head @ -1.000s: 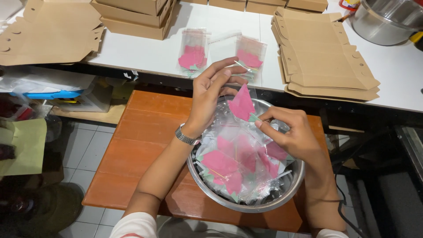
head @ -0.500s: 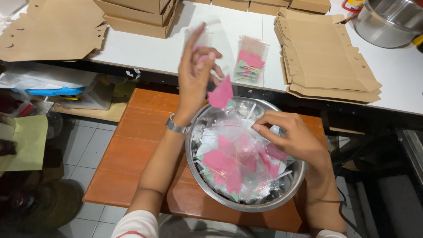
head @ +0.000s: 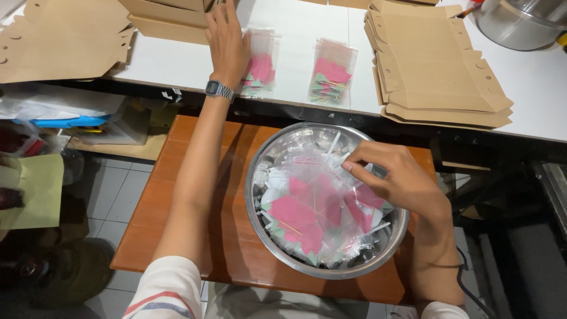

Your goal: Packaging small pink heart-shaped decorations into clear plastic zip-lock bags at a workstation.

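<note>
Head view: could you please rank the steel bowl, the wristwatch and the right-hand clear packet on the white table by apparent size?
1. Steel bowl, largest by far.
2. Right-hand clear packet, though it lies farther from the camera.
3. Wristwatch on the left hand, smallest.

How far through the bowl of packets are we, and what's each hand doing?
Done: two clear packets of pink shapes lie on the white table, one under the left hand, a second packet beside it. In hand: the left hand presses the first packet flat; the right hand picks among packets in the steel bowl. Left: the bowl looks well filled, and the flat cardboard box blanks lie unfolded.
</note>
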